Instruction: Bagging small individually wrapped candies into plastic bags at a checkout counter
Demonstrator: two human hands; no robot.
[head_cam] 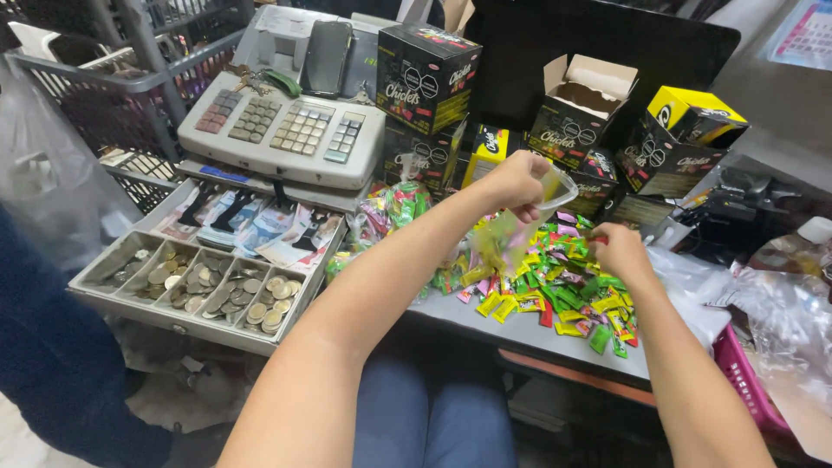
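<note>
My left hand [511, 180] is raised above the table and pinches the top of a small clear plastic bag [507, 234] that hangs below it with a few bright sweets inside. My right hand [617, 250] rests lower, its fingers closed among a pile of small wrapped sweets [559, 290] in green, yellow, pink and red on the grey table [529, 334]. Whether it holds a sweet is hidden by the fingers. Filled clear bags of sweets [394, 208] lie to the left of the pile.
A grey cash register [282, 130] stands at the left with its drawer [204, 282] open, showing coins and banknotes. Black and yellow cardboard boxes [429, 74] line the back. Crumpled clear plastic [780, 312] and a pink basket [741, 381] sit at the right. A person's dark blue sleeve [43, 347] is at left.
</note>
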